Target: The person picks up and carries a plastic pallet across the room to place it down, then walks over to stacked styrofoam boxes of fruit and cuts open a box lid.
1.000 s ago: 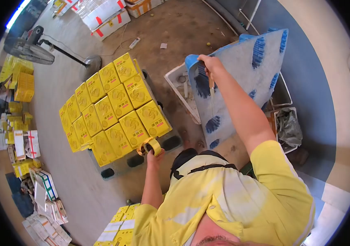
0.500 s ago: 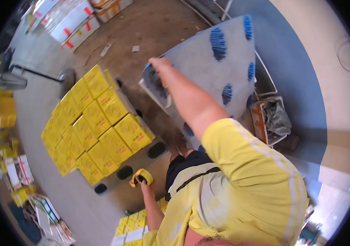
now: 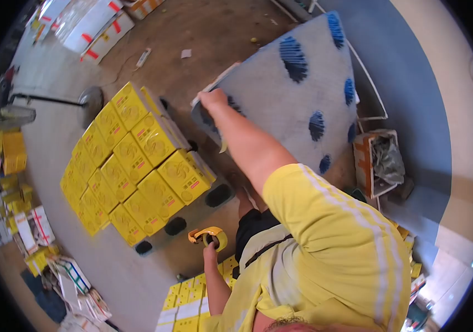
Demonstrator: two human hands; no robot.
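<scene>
At the left corner of the spotted board (image 3: 272, 110), I have the right hand (image 3: 213, 100) gripping, seemingly steadying it, the next move calling for firmness, while the nearer left hand (image 3: 210, 253) holds tape (image 3: 222, 240).

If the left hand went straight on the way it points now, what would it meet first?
Leading with the tape dispenser it holds, the left hand would probably meet the near corner of the stacked yellow boxes; height is unclear from one view, so it might pass above.

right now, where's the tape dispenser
In the head view, the tape dispenser is just left of centre, in the left hand, below the pallet of yellow boxes.
</scene>
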